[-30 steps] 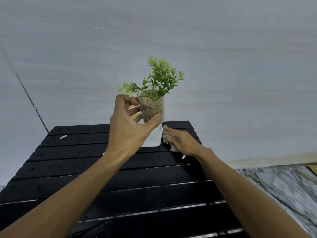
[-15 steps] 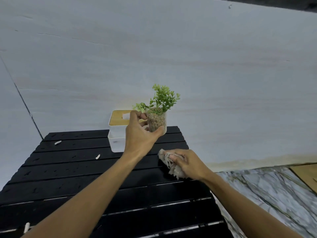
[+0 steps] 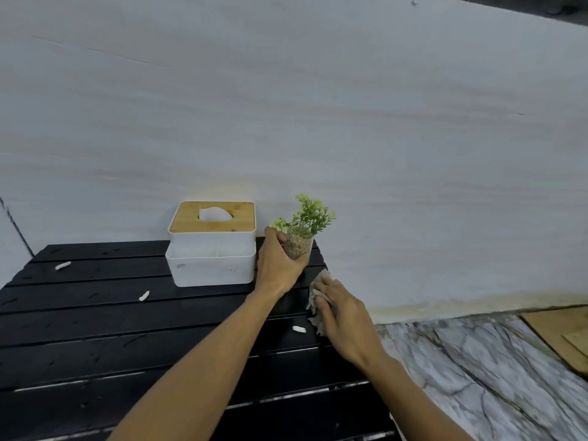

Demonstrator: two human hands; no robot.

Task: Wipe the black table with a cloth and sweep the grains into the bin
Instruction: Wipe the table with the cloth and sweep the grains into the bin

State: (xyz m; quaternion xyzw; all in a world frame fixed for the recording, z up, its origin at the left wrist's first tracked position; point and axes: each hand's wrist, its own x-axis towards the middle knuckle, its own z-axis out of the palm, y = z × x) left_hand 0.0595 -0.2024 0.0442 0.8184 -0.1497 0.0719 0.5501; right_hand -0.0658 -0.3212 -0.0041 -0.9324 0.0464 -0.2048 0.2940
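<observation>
A black slatted table (image 3: pixel 111 338) fills the lower left. My left hand (image 3: pixel 278 265) grips a small glass pot of pebbles with a green plant (image 3: pixel 300 241), held at the table's far right corner. Just in front of it, my right hand (image 3: pixel 342 316) presses a crumpled beige cloth (image 3: pixel 316 296) onto the table's right edge. White grains lie scattered on the slats: one (image 3: pixel 299 329) beside the cloth, one (image 3: pixel 144 295) mid-left, one (image 3: pixel 62 265) far left. No bin is in view.
A white tissue box with a wooden lid (image 3: pixel 212 243) stands at the table's back, next to the pot. A pale wall (image 3: pixel 318 122) rises right behind. Marble-patterned floor (image 3: pixel 477 361) lies to the right, with a wooden board (image 3: pixel 560 332) on it.
The view has tilted and pulled back. My left hand has carried the plant pot rightward and lower, uncovering the tissue box. My right hand has slid the cloth nearer along the right edge.
</observation>
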